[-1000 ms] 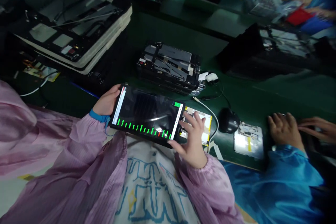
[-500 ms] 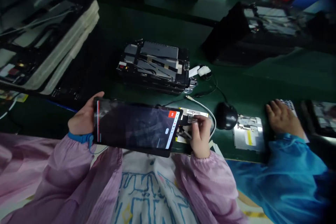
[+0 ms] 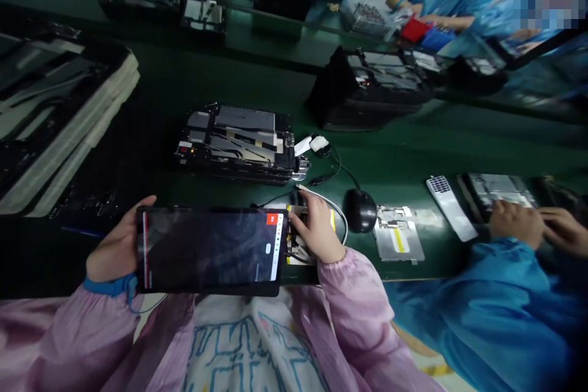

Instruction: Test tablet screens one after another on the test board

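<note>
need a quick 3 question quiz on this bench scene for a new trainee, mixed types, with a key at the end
1. Multiple choice: what does the person's left hand hold?
a) the thin curved white cable
b) the flat black rectangular screen panel
c) the long white strip with a dark grid at one end

2. True or false: the flat silver rectangular plate with a yellow strip on it lies to the right of the rounded black device in the picture.

3. Fill in: around the wrist of the left hand is a narrow blue ____.

Key: 1 b; 2 true; 3 band
</note>
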Action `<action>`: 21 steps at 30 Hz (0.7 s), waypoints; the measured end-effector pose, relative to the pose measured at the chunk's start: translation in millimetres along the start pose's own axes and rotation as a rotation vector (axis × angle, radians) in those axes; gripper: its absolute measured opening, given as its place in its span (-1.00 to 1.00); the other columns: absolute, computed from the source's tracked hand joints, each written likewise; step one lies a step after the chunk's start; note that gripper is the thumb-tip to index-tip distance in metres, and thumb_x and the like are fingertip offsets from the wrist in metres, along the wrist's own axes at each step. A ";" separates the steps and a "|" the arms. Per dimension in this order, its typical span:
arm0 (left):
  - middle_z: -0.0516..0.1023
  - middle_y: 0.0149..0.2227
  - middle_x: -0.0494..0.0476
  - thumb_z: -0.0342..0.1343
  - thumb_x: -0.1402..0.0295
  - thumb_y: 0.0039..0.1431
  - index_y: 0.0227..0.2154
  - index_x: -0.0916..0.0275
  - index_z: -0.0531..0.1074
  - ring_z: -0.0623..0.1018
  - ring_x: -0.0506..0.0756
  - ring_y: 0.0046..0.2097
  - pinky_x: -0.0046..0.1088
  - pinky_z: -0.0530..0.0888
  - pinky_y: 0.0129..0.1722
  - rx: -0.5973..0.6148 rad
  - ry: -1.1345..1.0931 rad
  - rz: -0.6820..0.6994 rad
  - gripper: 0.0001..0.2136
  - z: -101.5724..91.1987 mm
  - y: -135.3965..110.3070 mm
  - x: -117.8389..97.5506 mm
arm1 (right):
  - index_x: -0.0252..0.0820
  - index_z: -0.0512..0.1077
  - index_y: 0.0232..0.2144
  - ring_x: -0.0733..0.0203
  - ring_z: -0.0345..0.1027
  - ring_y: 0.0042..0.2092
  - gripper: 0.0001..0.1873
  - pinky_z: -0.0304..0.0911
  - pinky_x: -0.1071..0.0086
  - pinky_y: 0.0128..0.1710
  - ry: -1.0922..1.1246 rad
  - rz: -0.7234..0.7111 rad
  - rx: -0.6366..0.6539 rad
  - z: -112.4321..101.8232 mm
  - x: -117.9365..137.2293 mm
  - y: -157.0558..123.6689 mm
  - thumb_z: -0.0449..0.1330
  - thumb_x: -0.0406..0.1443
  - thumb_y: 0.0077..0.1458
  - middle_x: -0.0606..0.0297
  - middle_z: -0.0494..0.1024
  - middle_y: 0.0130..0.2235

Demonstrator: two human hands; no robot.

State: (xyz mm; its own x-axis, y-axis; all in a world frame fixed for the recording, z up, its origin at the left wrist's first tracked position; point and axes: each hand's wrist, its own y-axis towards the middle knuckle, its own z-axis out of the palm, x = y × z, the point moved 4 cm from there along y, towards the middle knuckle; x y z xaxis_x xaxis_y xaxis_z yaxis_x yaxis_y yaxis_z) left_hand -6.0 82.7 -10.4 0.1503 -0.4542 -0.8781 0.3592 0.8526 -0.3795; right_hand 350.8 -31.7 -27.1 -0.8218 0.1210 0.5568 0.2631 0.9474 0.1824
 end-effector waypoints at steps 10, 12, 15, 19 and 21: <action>0.59 -0.09 -0.04 0.28 0.00 -0.29 -0.11 -0.34 0.47 0.48 0.38 0.05 -0.07 0.40 -0.01 -0.066 0.102 -0.160 -0.48 8.7 3.0 -8.6 | -0.12 0.34 -0.14 0.05 0.24 0.04 -0.53 0.18 0.15 0.03 0.515 0.327 -0.426 -76.0 -67.2 58.6 0.28 -0.12 -0.12 0.20 0.40 -0.04; 0.59 -0.07 -0.05 0.28 -0.04 -0.31 -0.17 -0.33 0.51 0.41 0.39 0.12 -0.09 0.36 0.06 -0.118 0.144 -0.167 -0.52 11.0 4.5 -10.5 | -0.12 0.31 -0.17 0.11 0.25 0.01 -0.57 0.21 0.21 -0.02 0.571 0.427 -0.533 -97.1 -102.8 91.3 0.21 -0.08 -0.08 0.23 0.38 -0.06; 0.56 -0.02 -0.09 0.26 -0.08 -0.28 -0.21 -0.31 0.53 0.34 0.36 0.19 -0.11 0.31 0.14 -0.167 0.214 -0.160 -0.57 15.2 6.4 -13.3 | -0.12 0.26 -0.21 0.16 0.26 -0.06 -0.65 0.26 0.28 -0.16 0.639 0.596 -0.623 -118.8 -154.7 138.8 0.08 -0.05 0.02 0.26 0.34 -0.12; 0.46 0.10 -0.01 0.20 -0.11 -0.22 -0.04 -0.13 0.45 0.32 0.31 0.21 -0.13 0.21 0.23 -0.327 0.587 -0.137 -0.42 21.4 5.4 -29.0 | -0.10 0.23 -0.29 0.21 0.28 -0.20 -0.65 0.26 0.33 -0.34 0.779 0.820 -0.640 -130.3 -213.6 183.9 -0.20 -0.03 0.19 0.27 0.32 -0.25; 0.43 0.12 0.20 0.14 -0.15 -0.24 0.08 0.10 0.37 0.35 0.35 0.19 -0.12 0.21 0.23 -0.412 0.872 -0.125 -0.24 30.8 2.6 -44.2 | -0.10 0.24 -0.33 0.21 0.30 -0.28 -0.54 0.26 0.33 -0.38 0.876 0.879 -0.578 -129.5 -235.6 200.1 -0.30 0.02 0.22 0.27 0.34 -0.31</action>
State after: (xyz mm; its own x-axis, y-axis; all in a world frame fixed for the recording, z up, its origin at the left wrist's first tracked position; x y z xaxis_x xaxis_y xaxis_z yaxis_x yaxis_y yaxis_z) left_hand 16.7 97.0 36.4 -0.6615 -0.3384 -0.6693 -0.0497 0.9102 -0.4111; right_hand 662.5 91.0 -16.8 0.2536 0.1829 0.9499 0.8762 0.3725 -0.3057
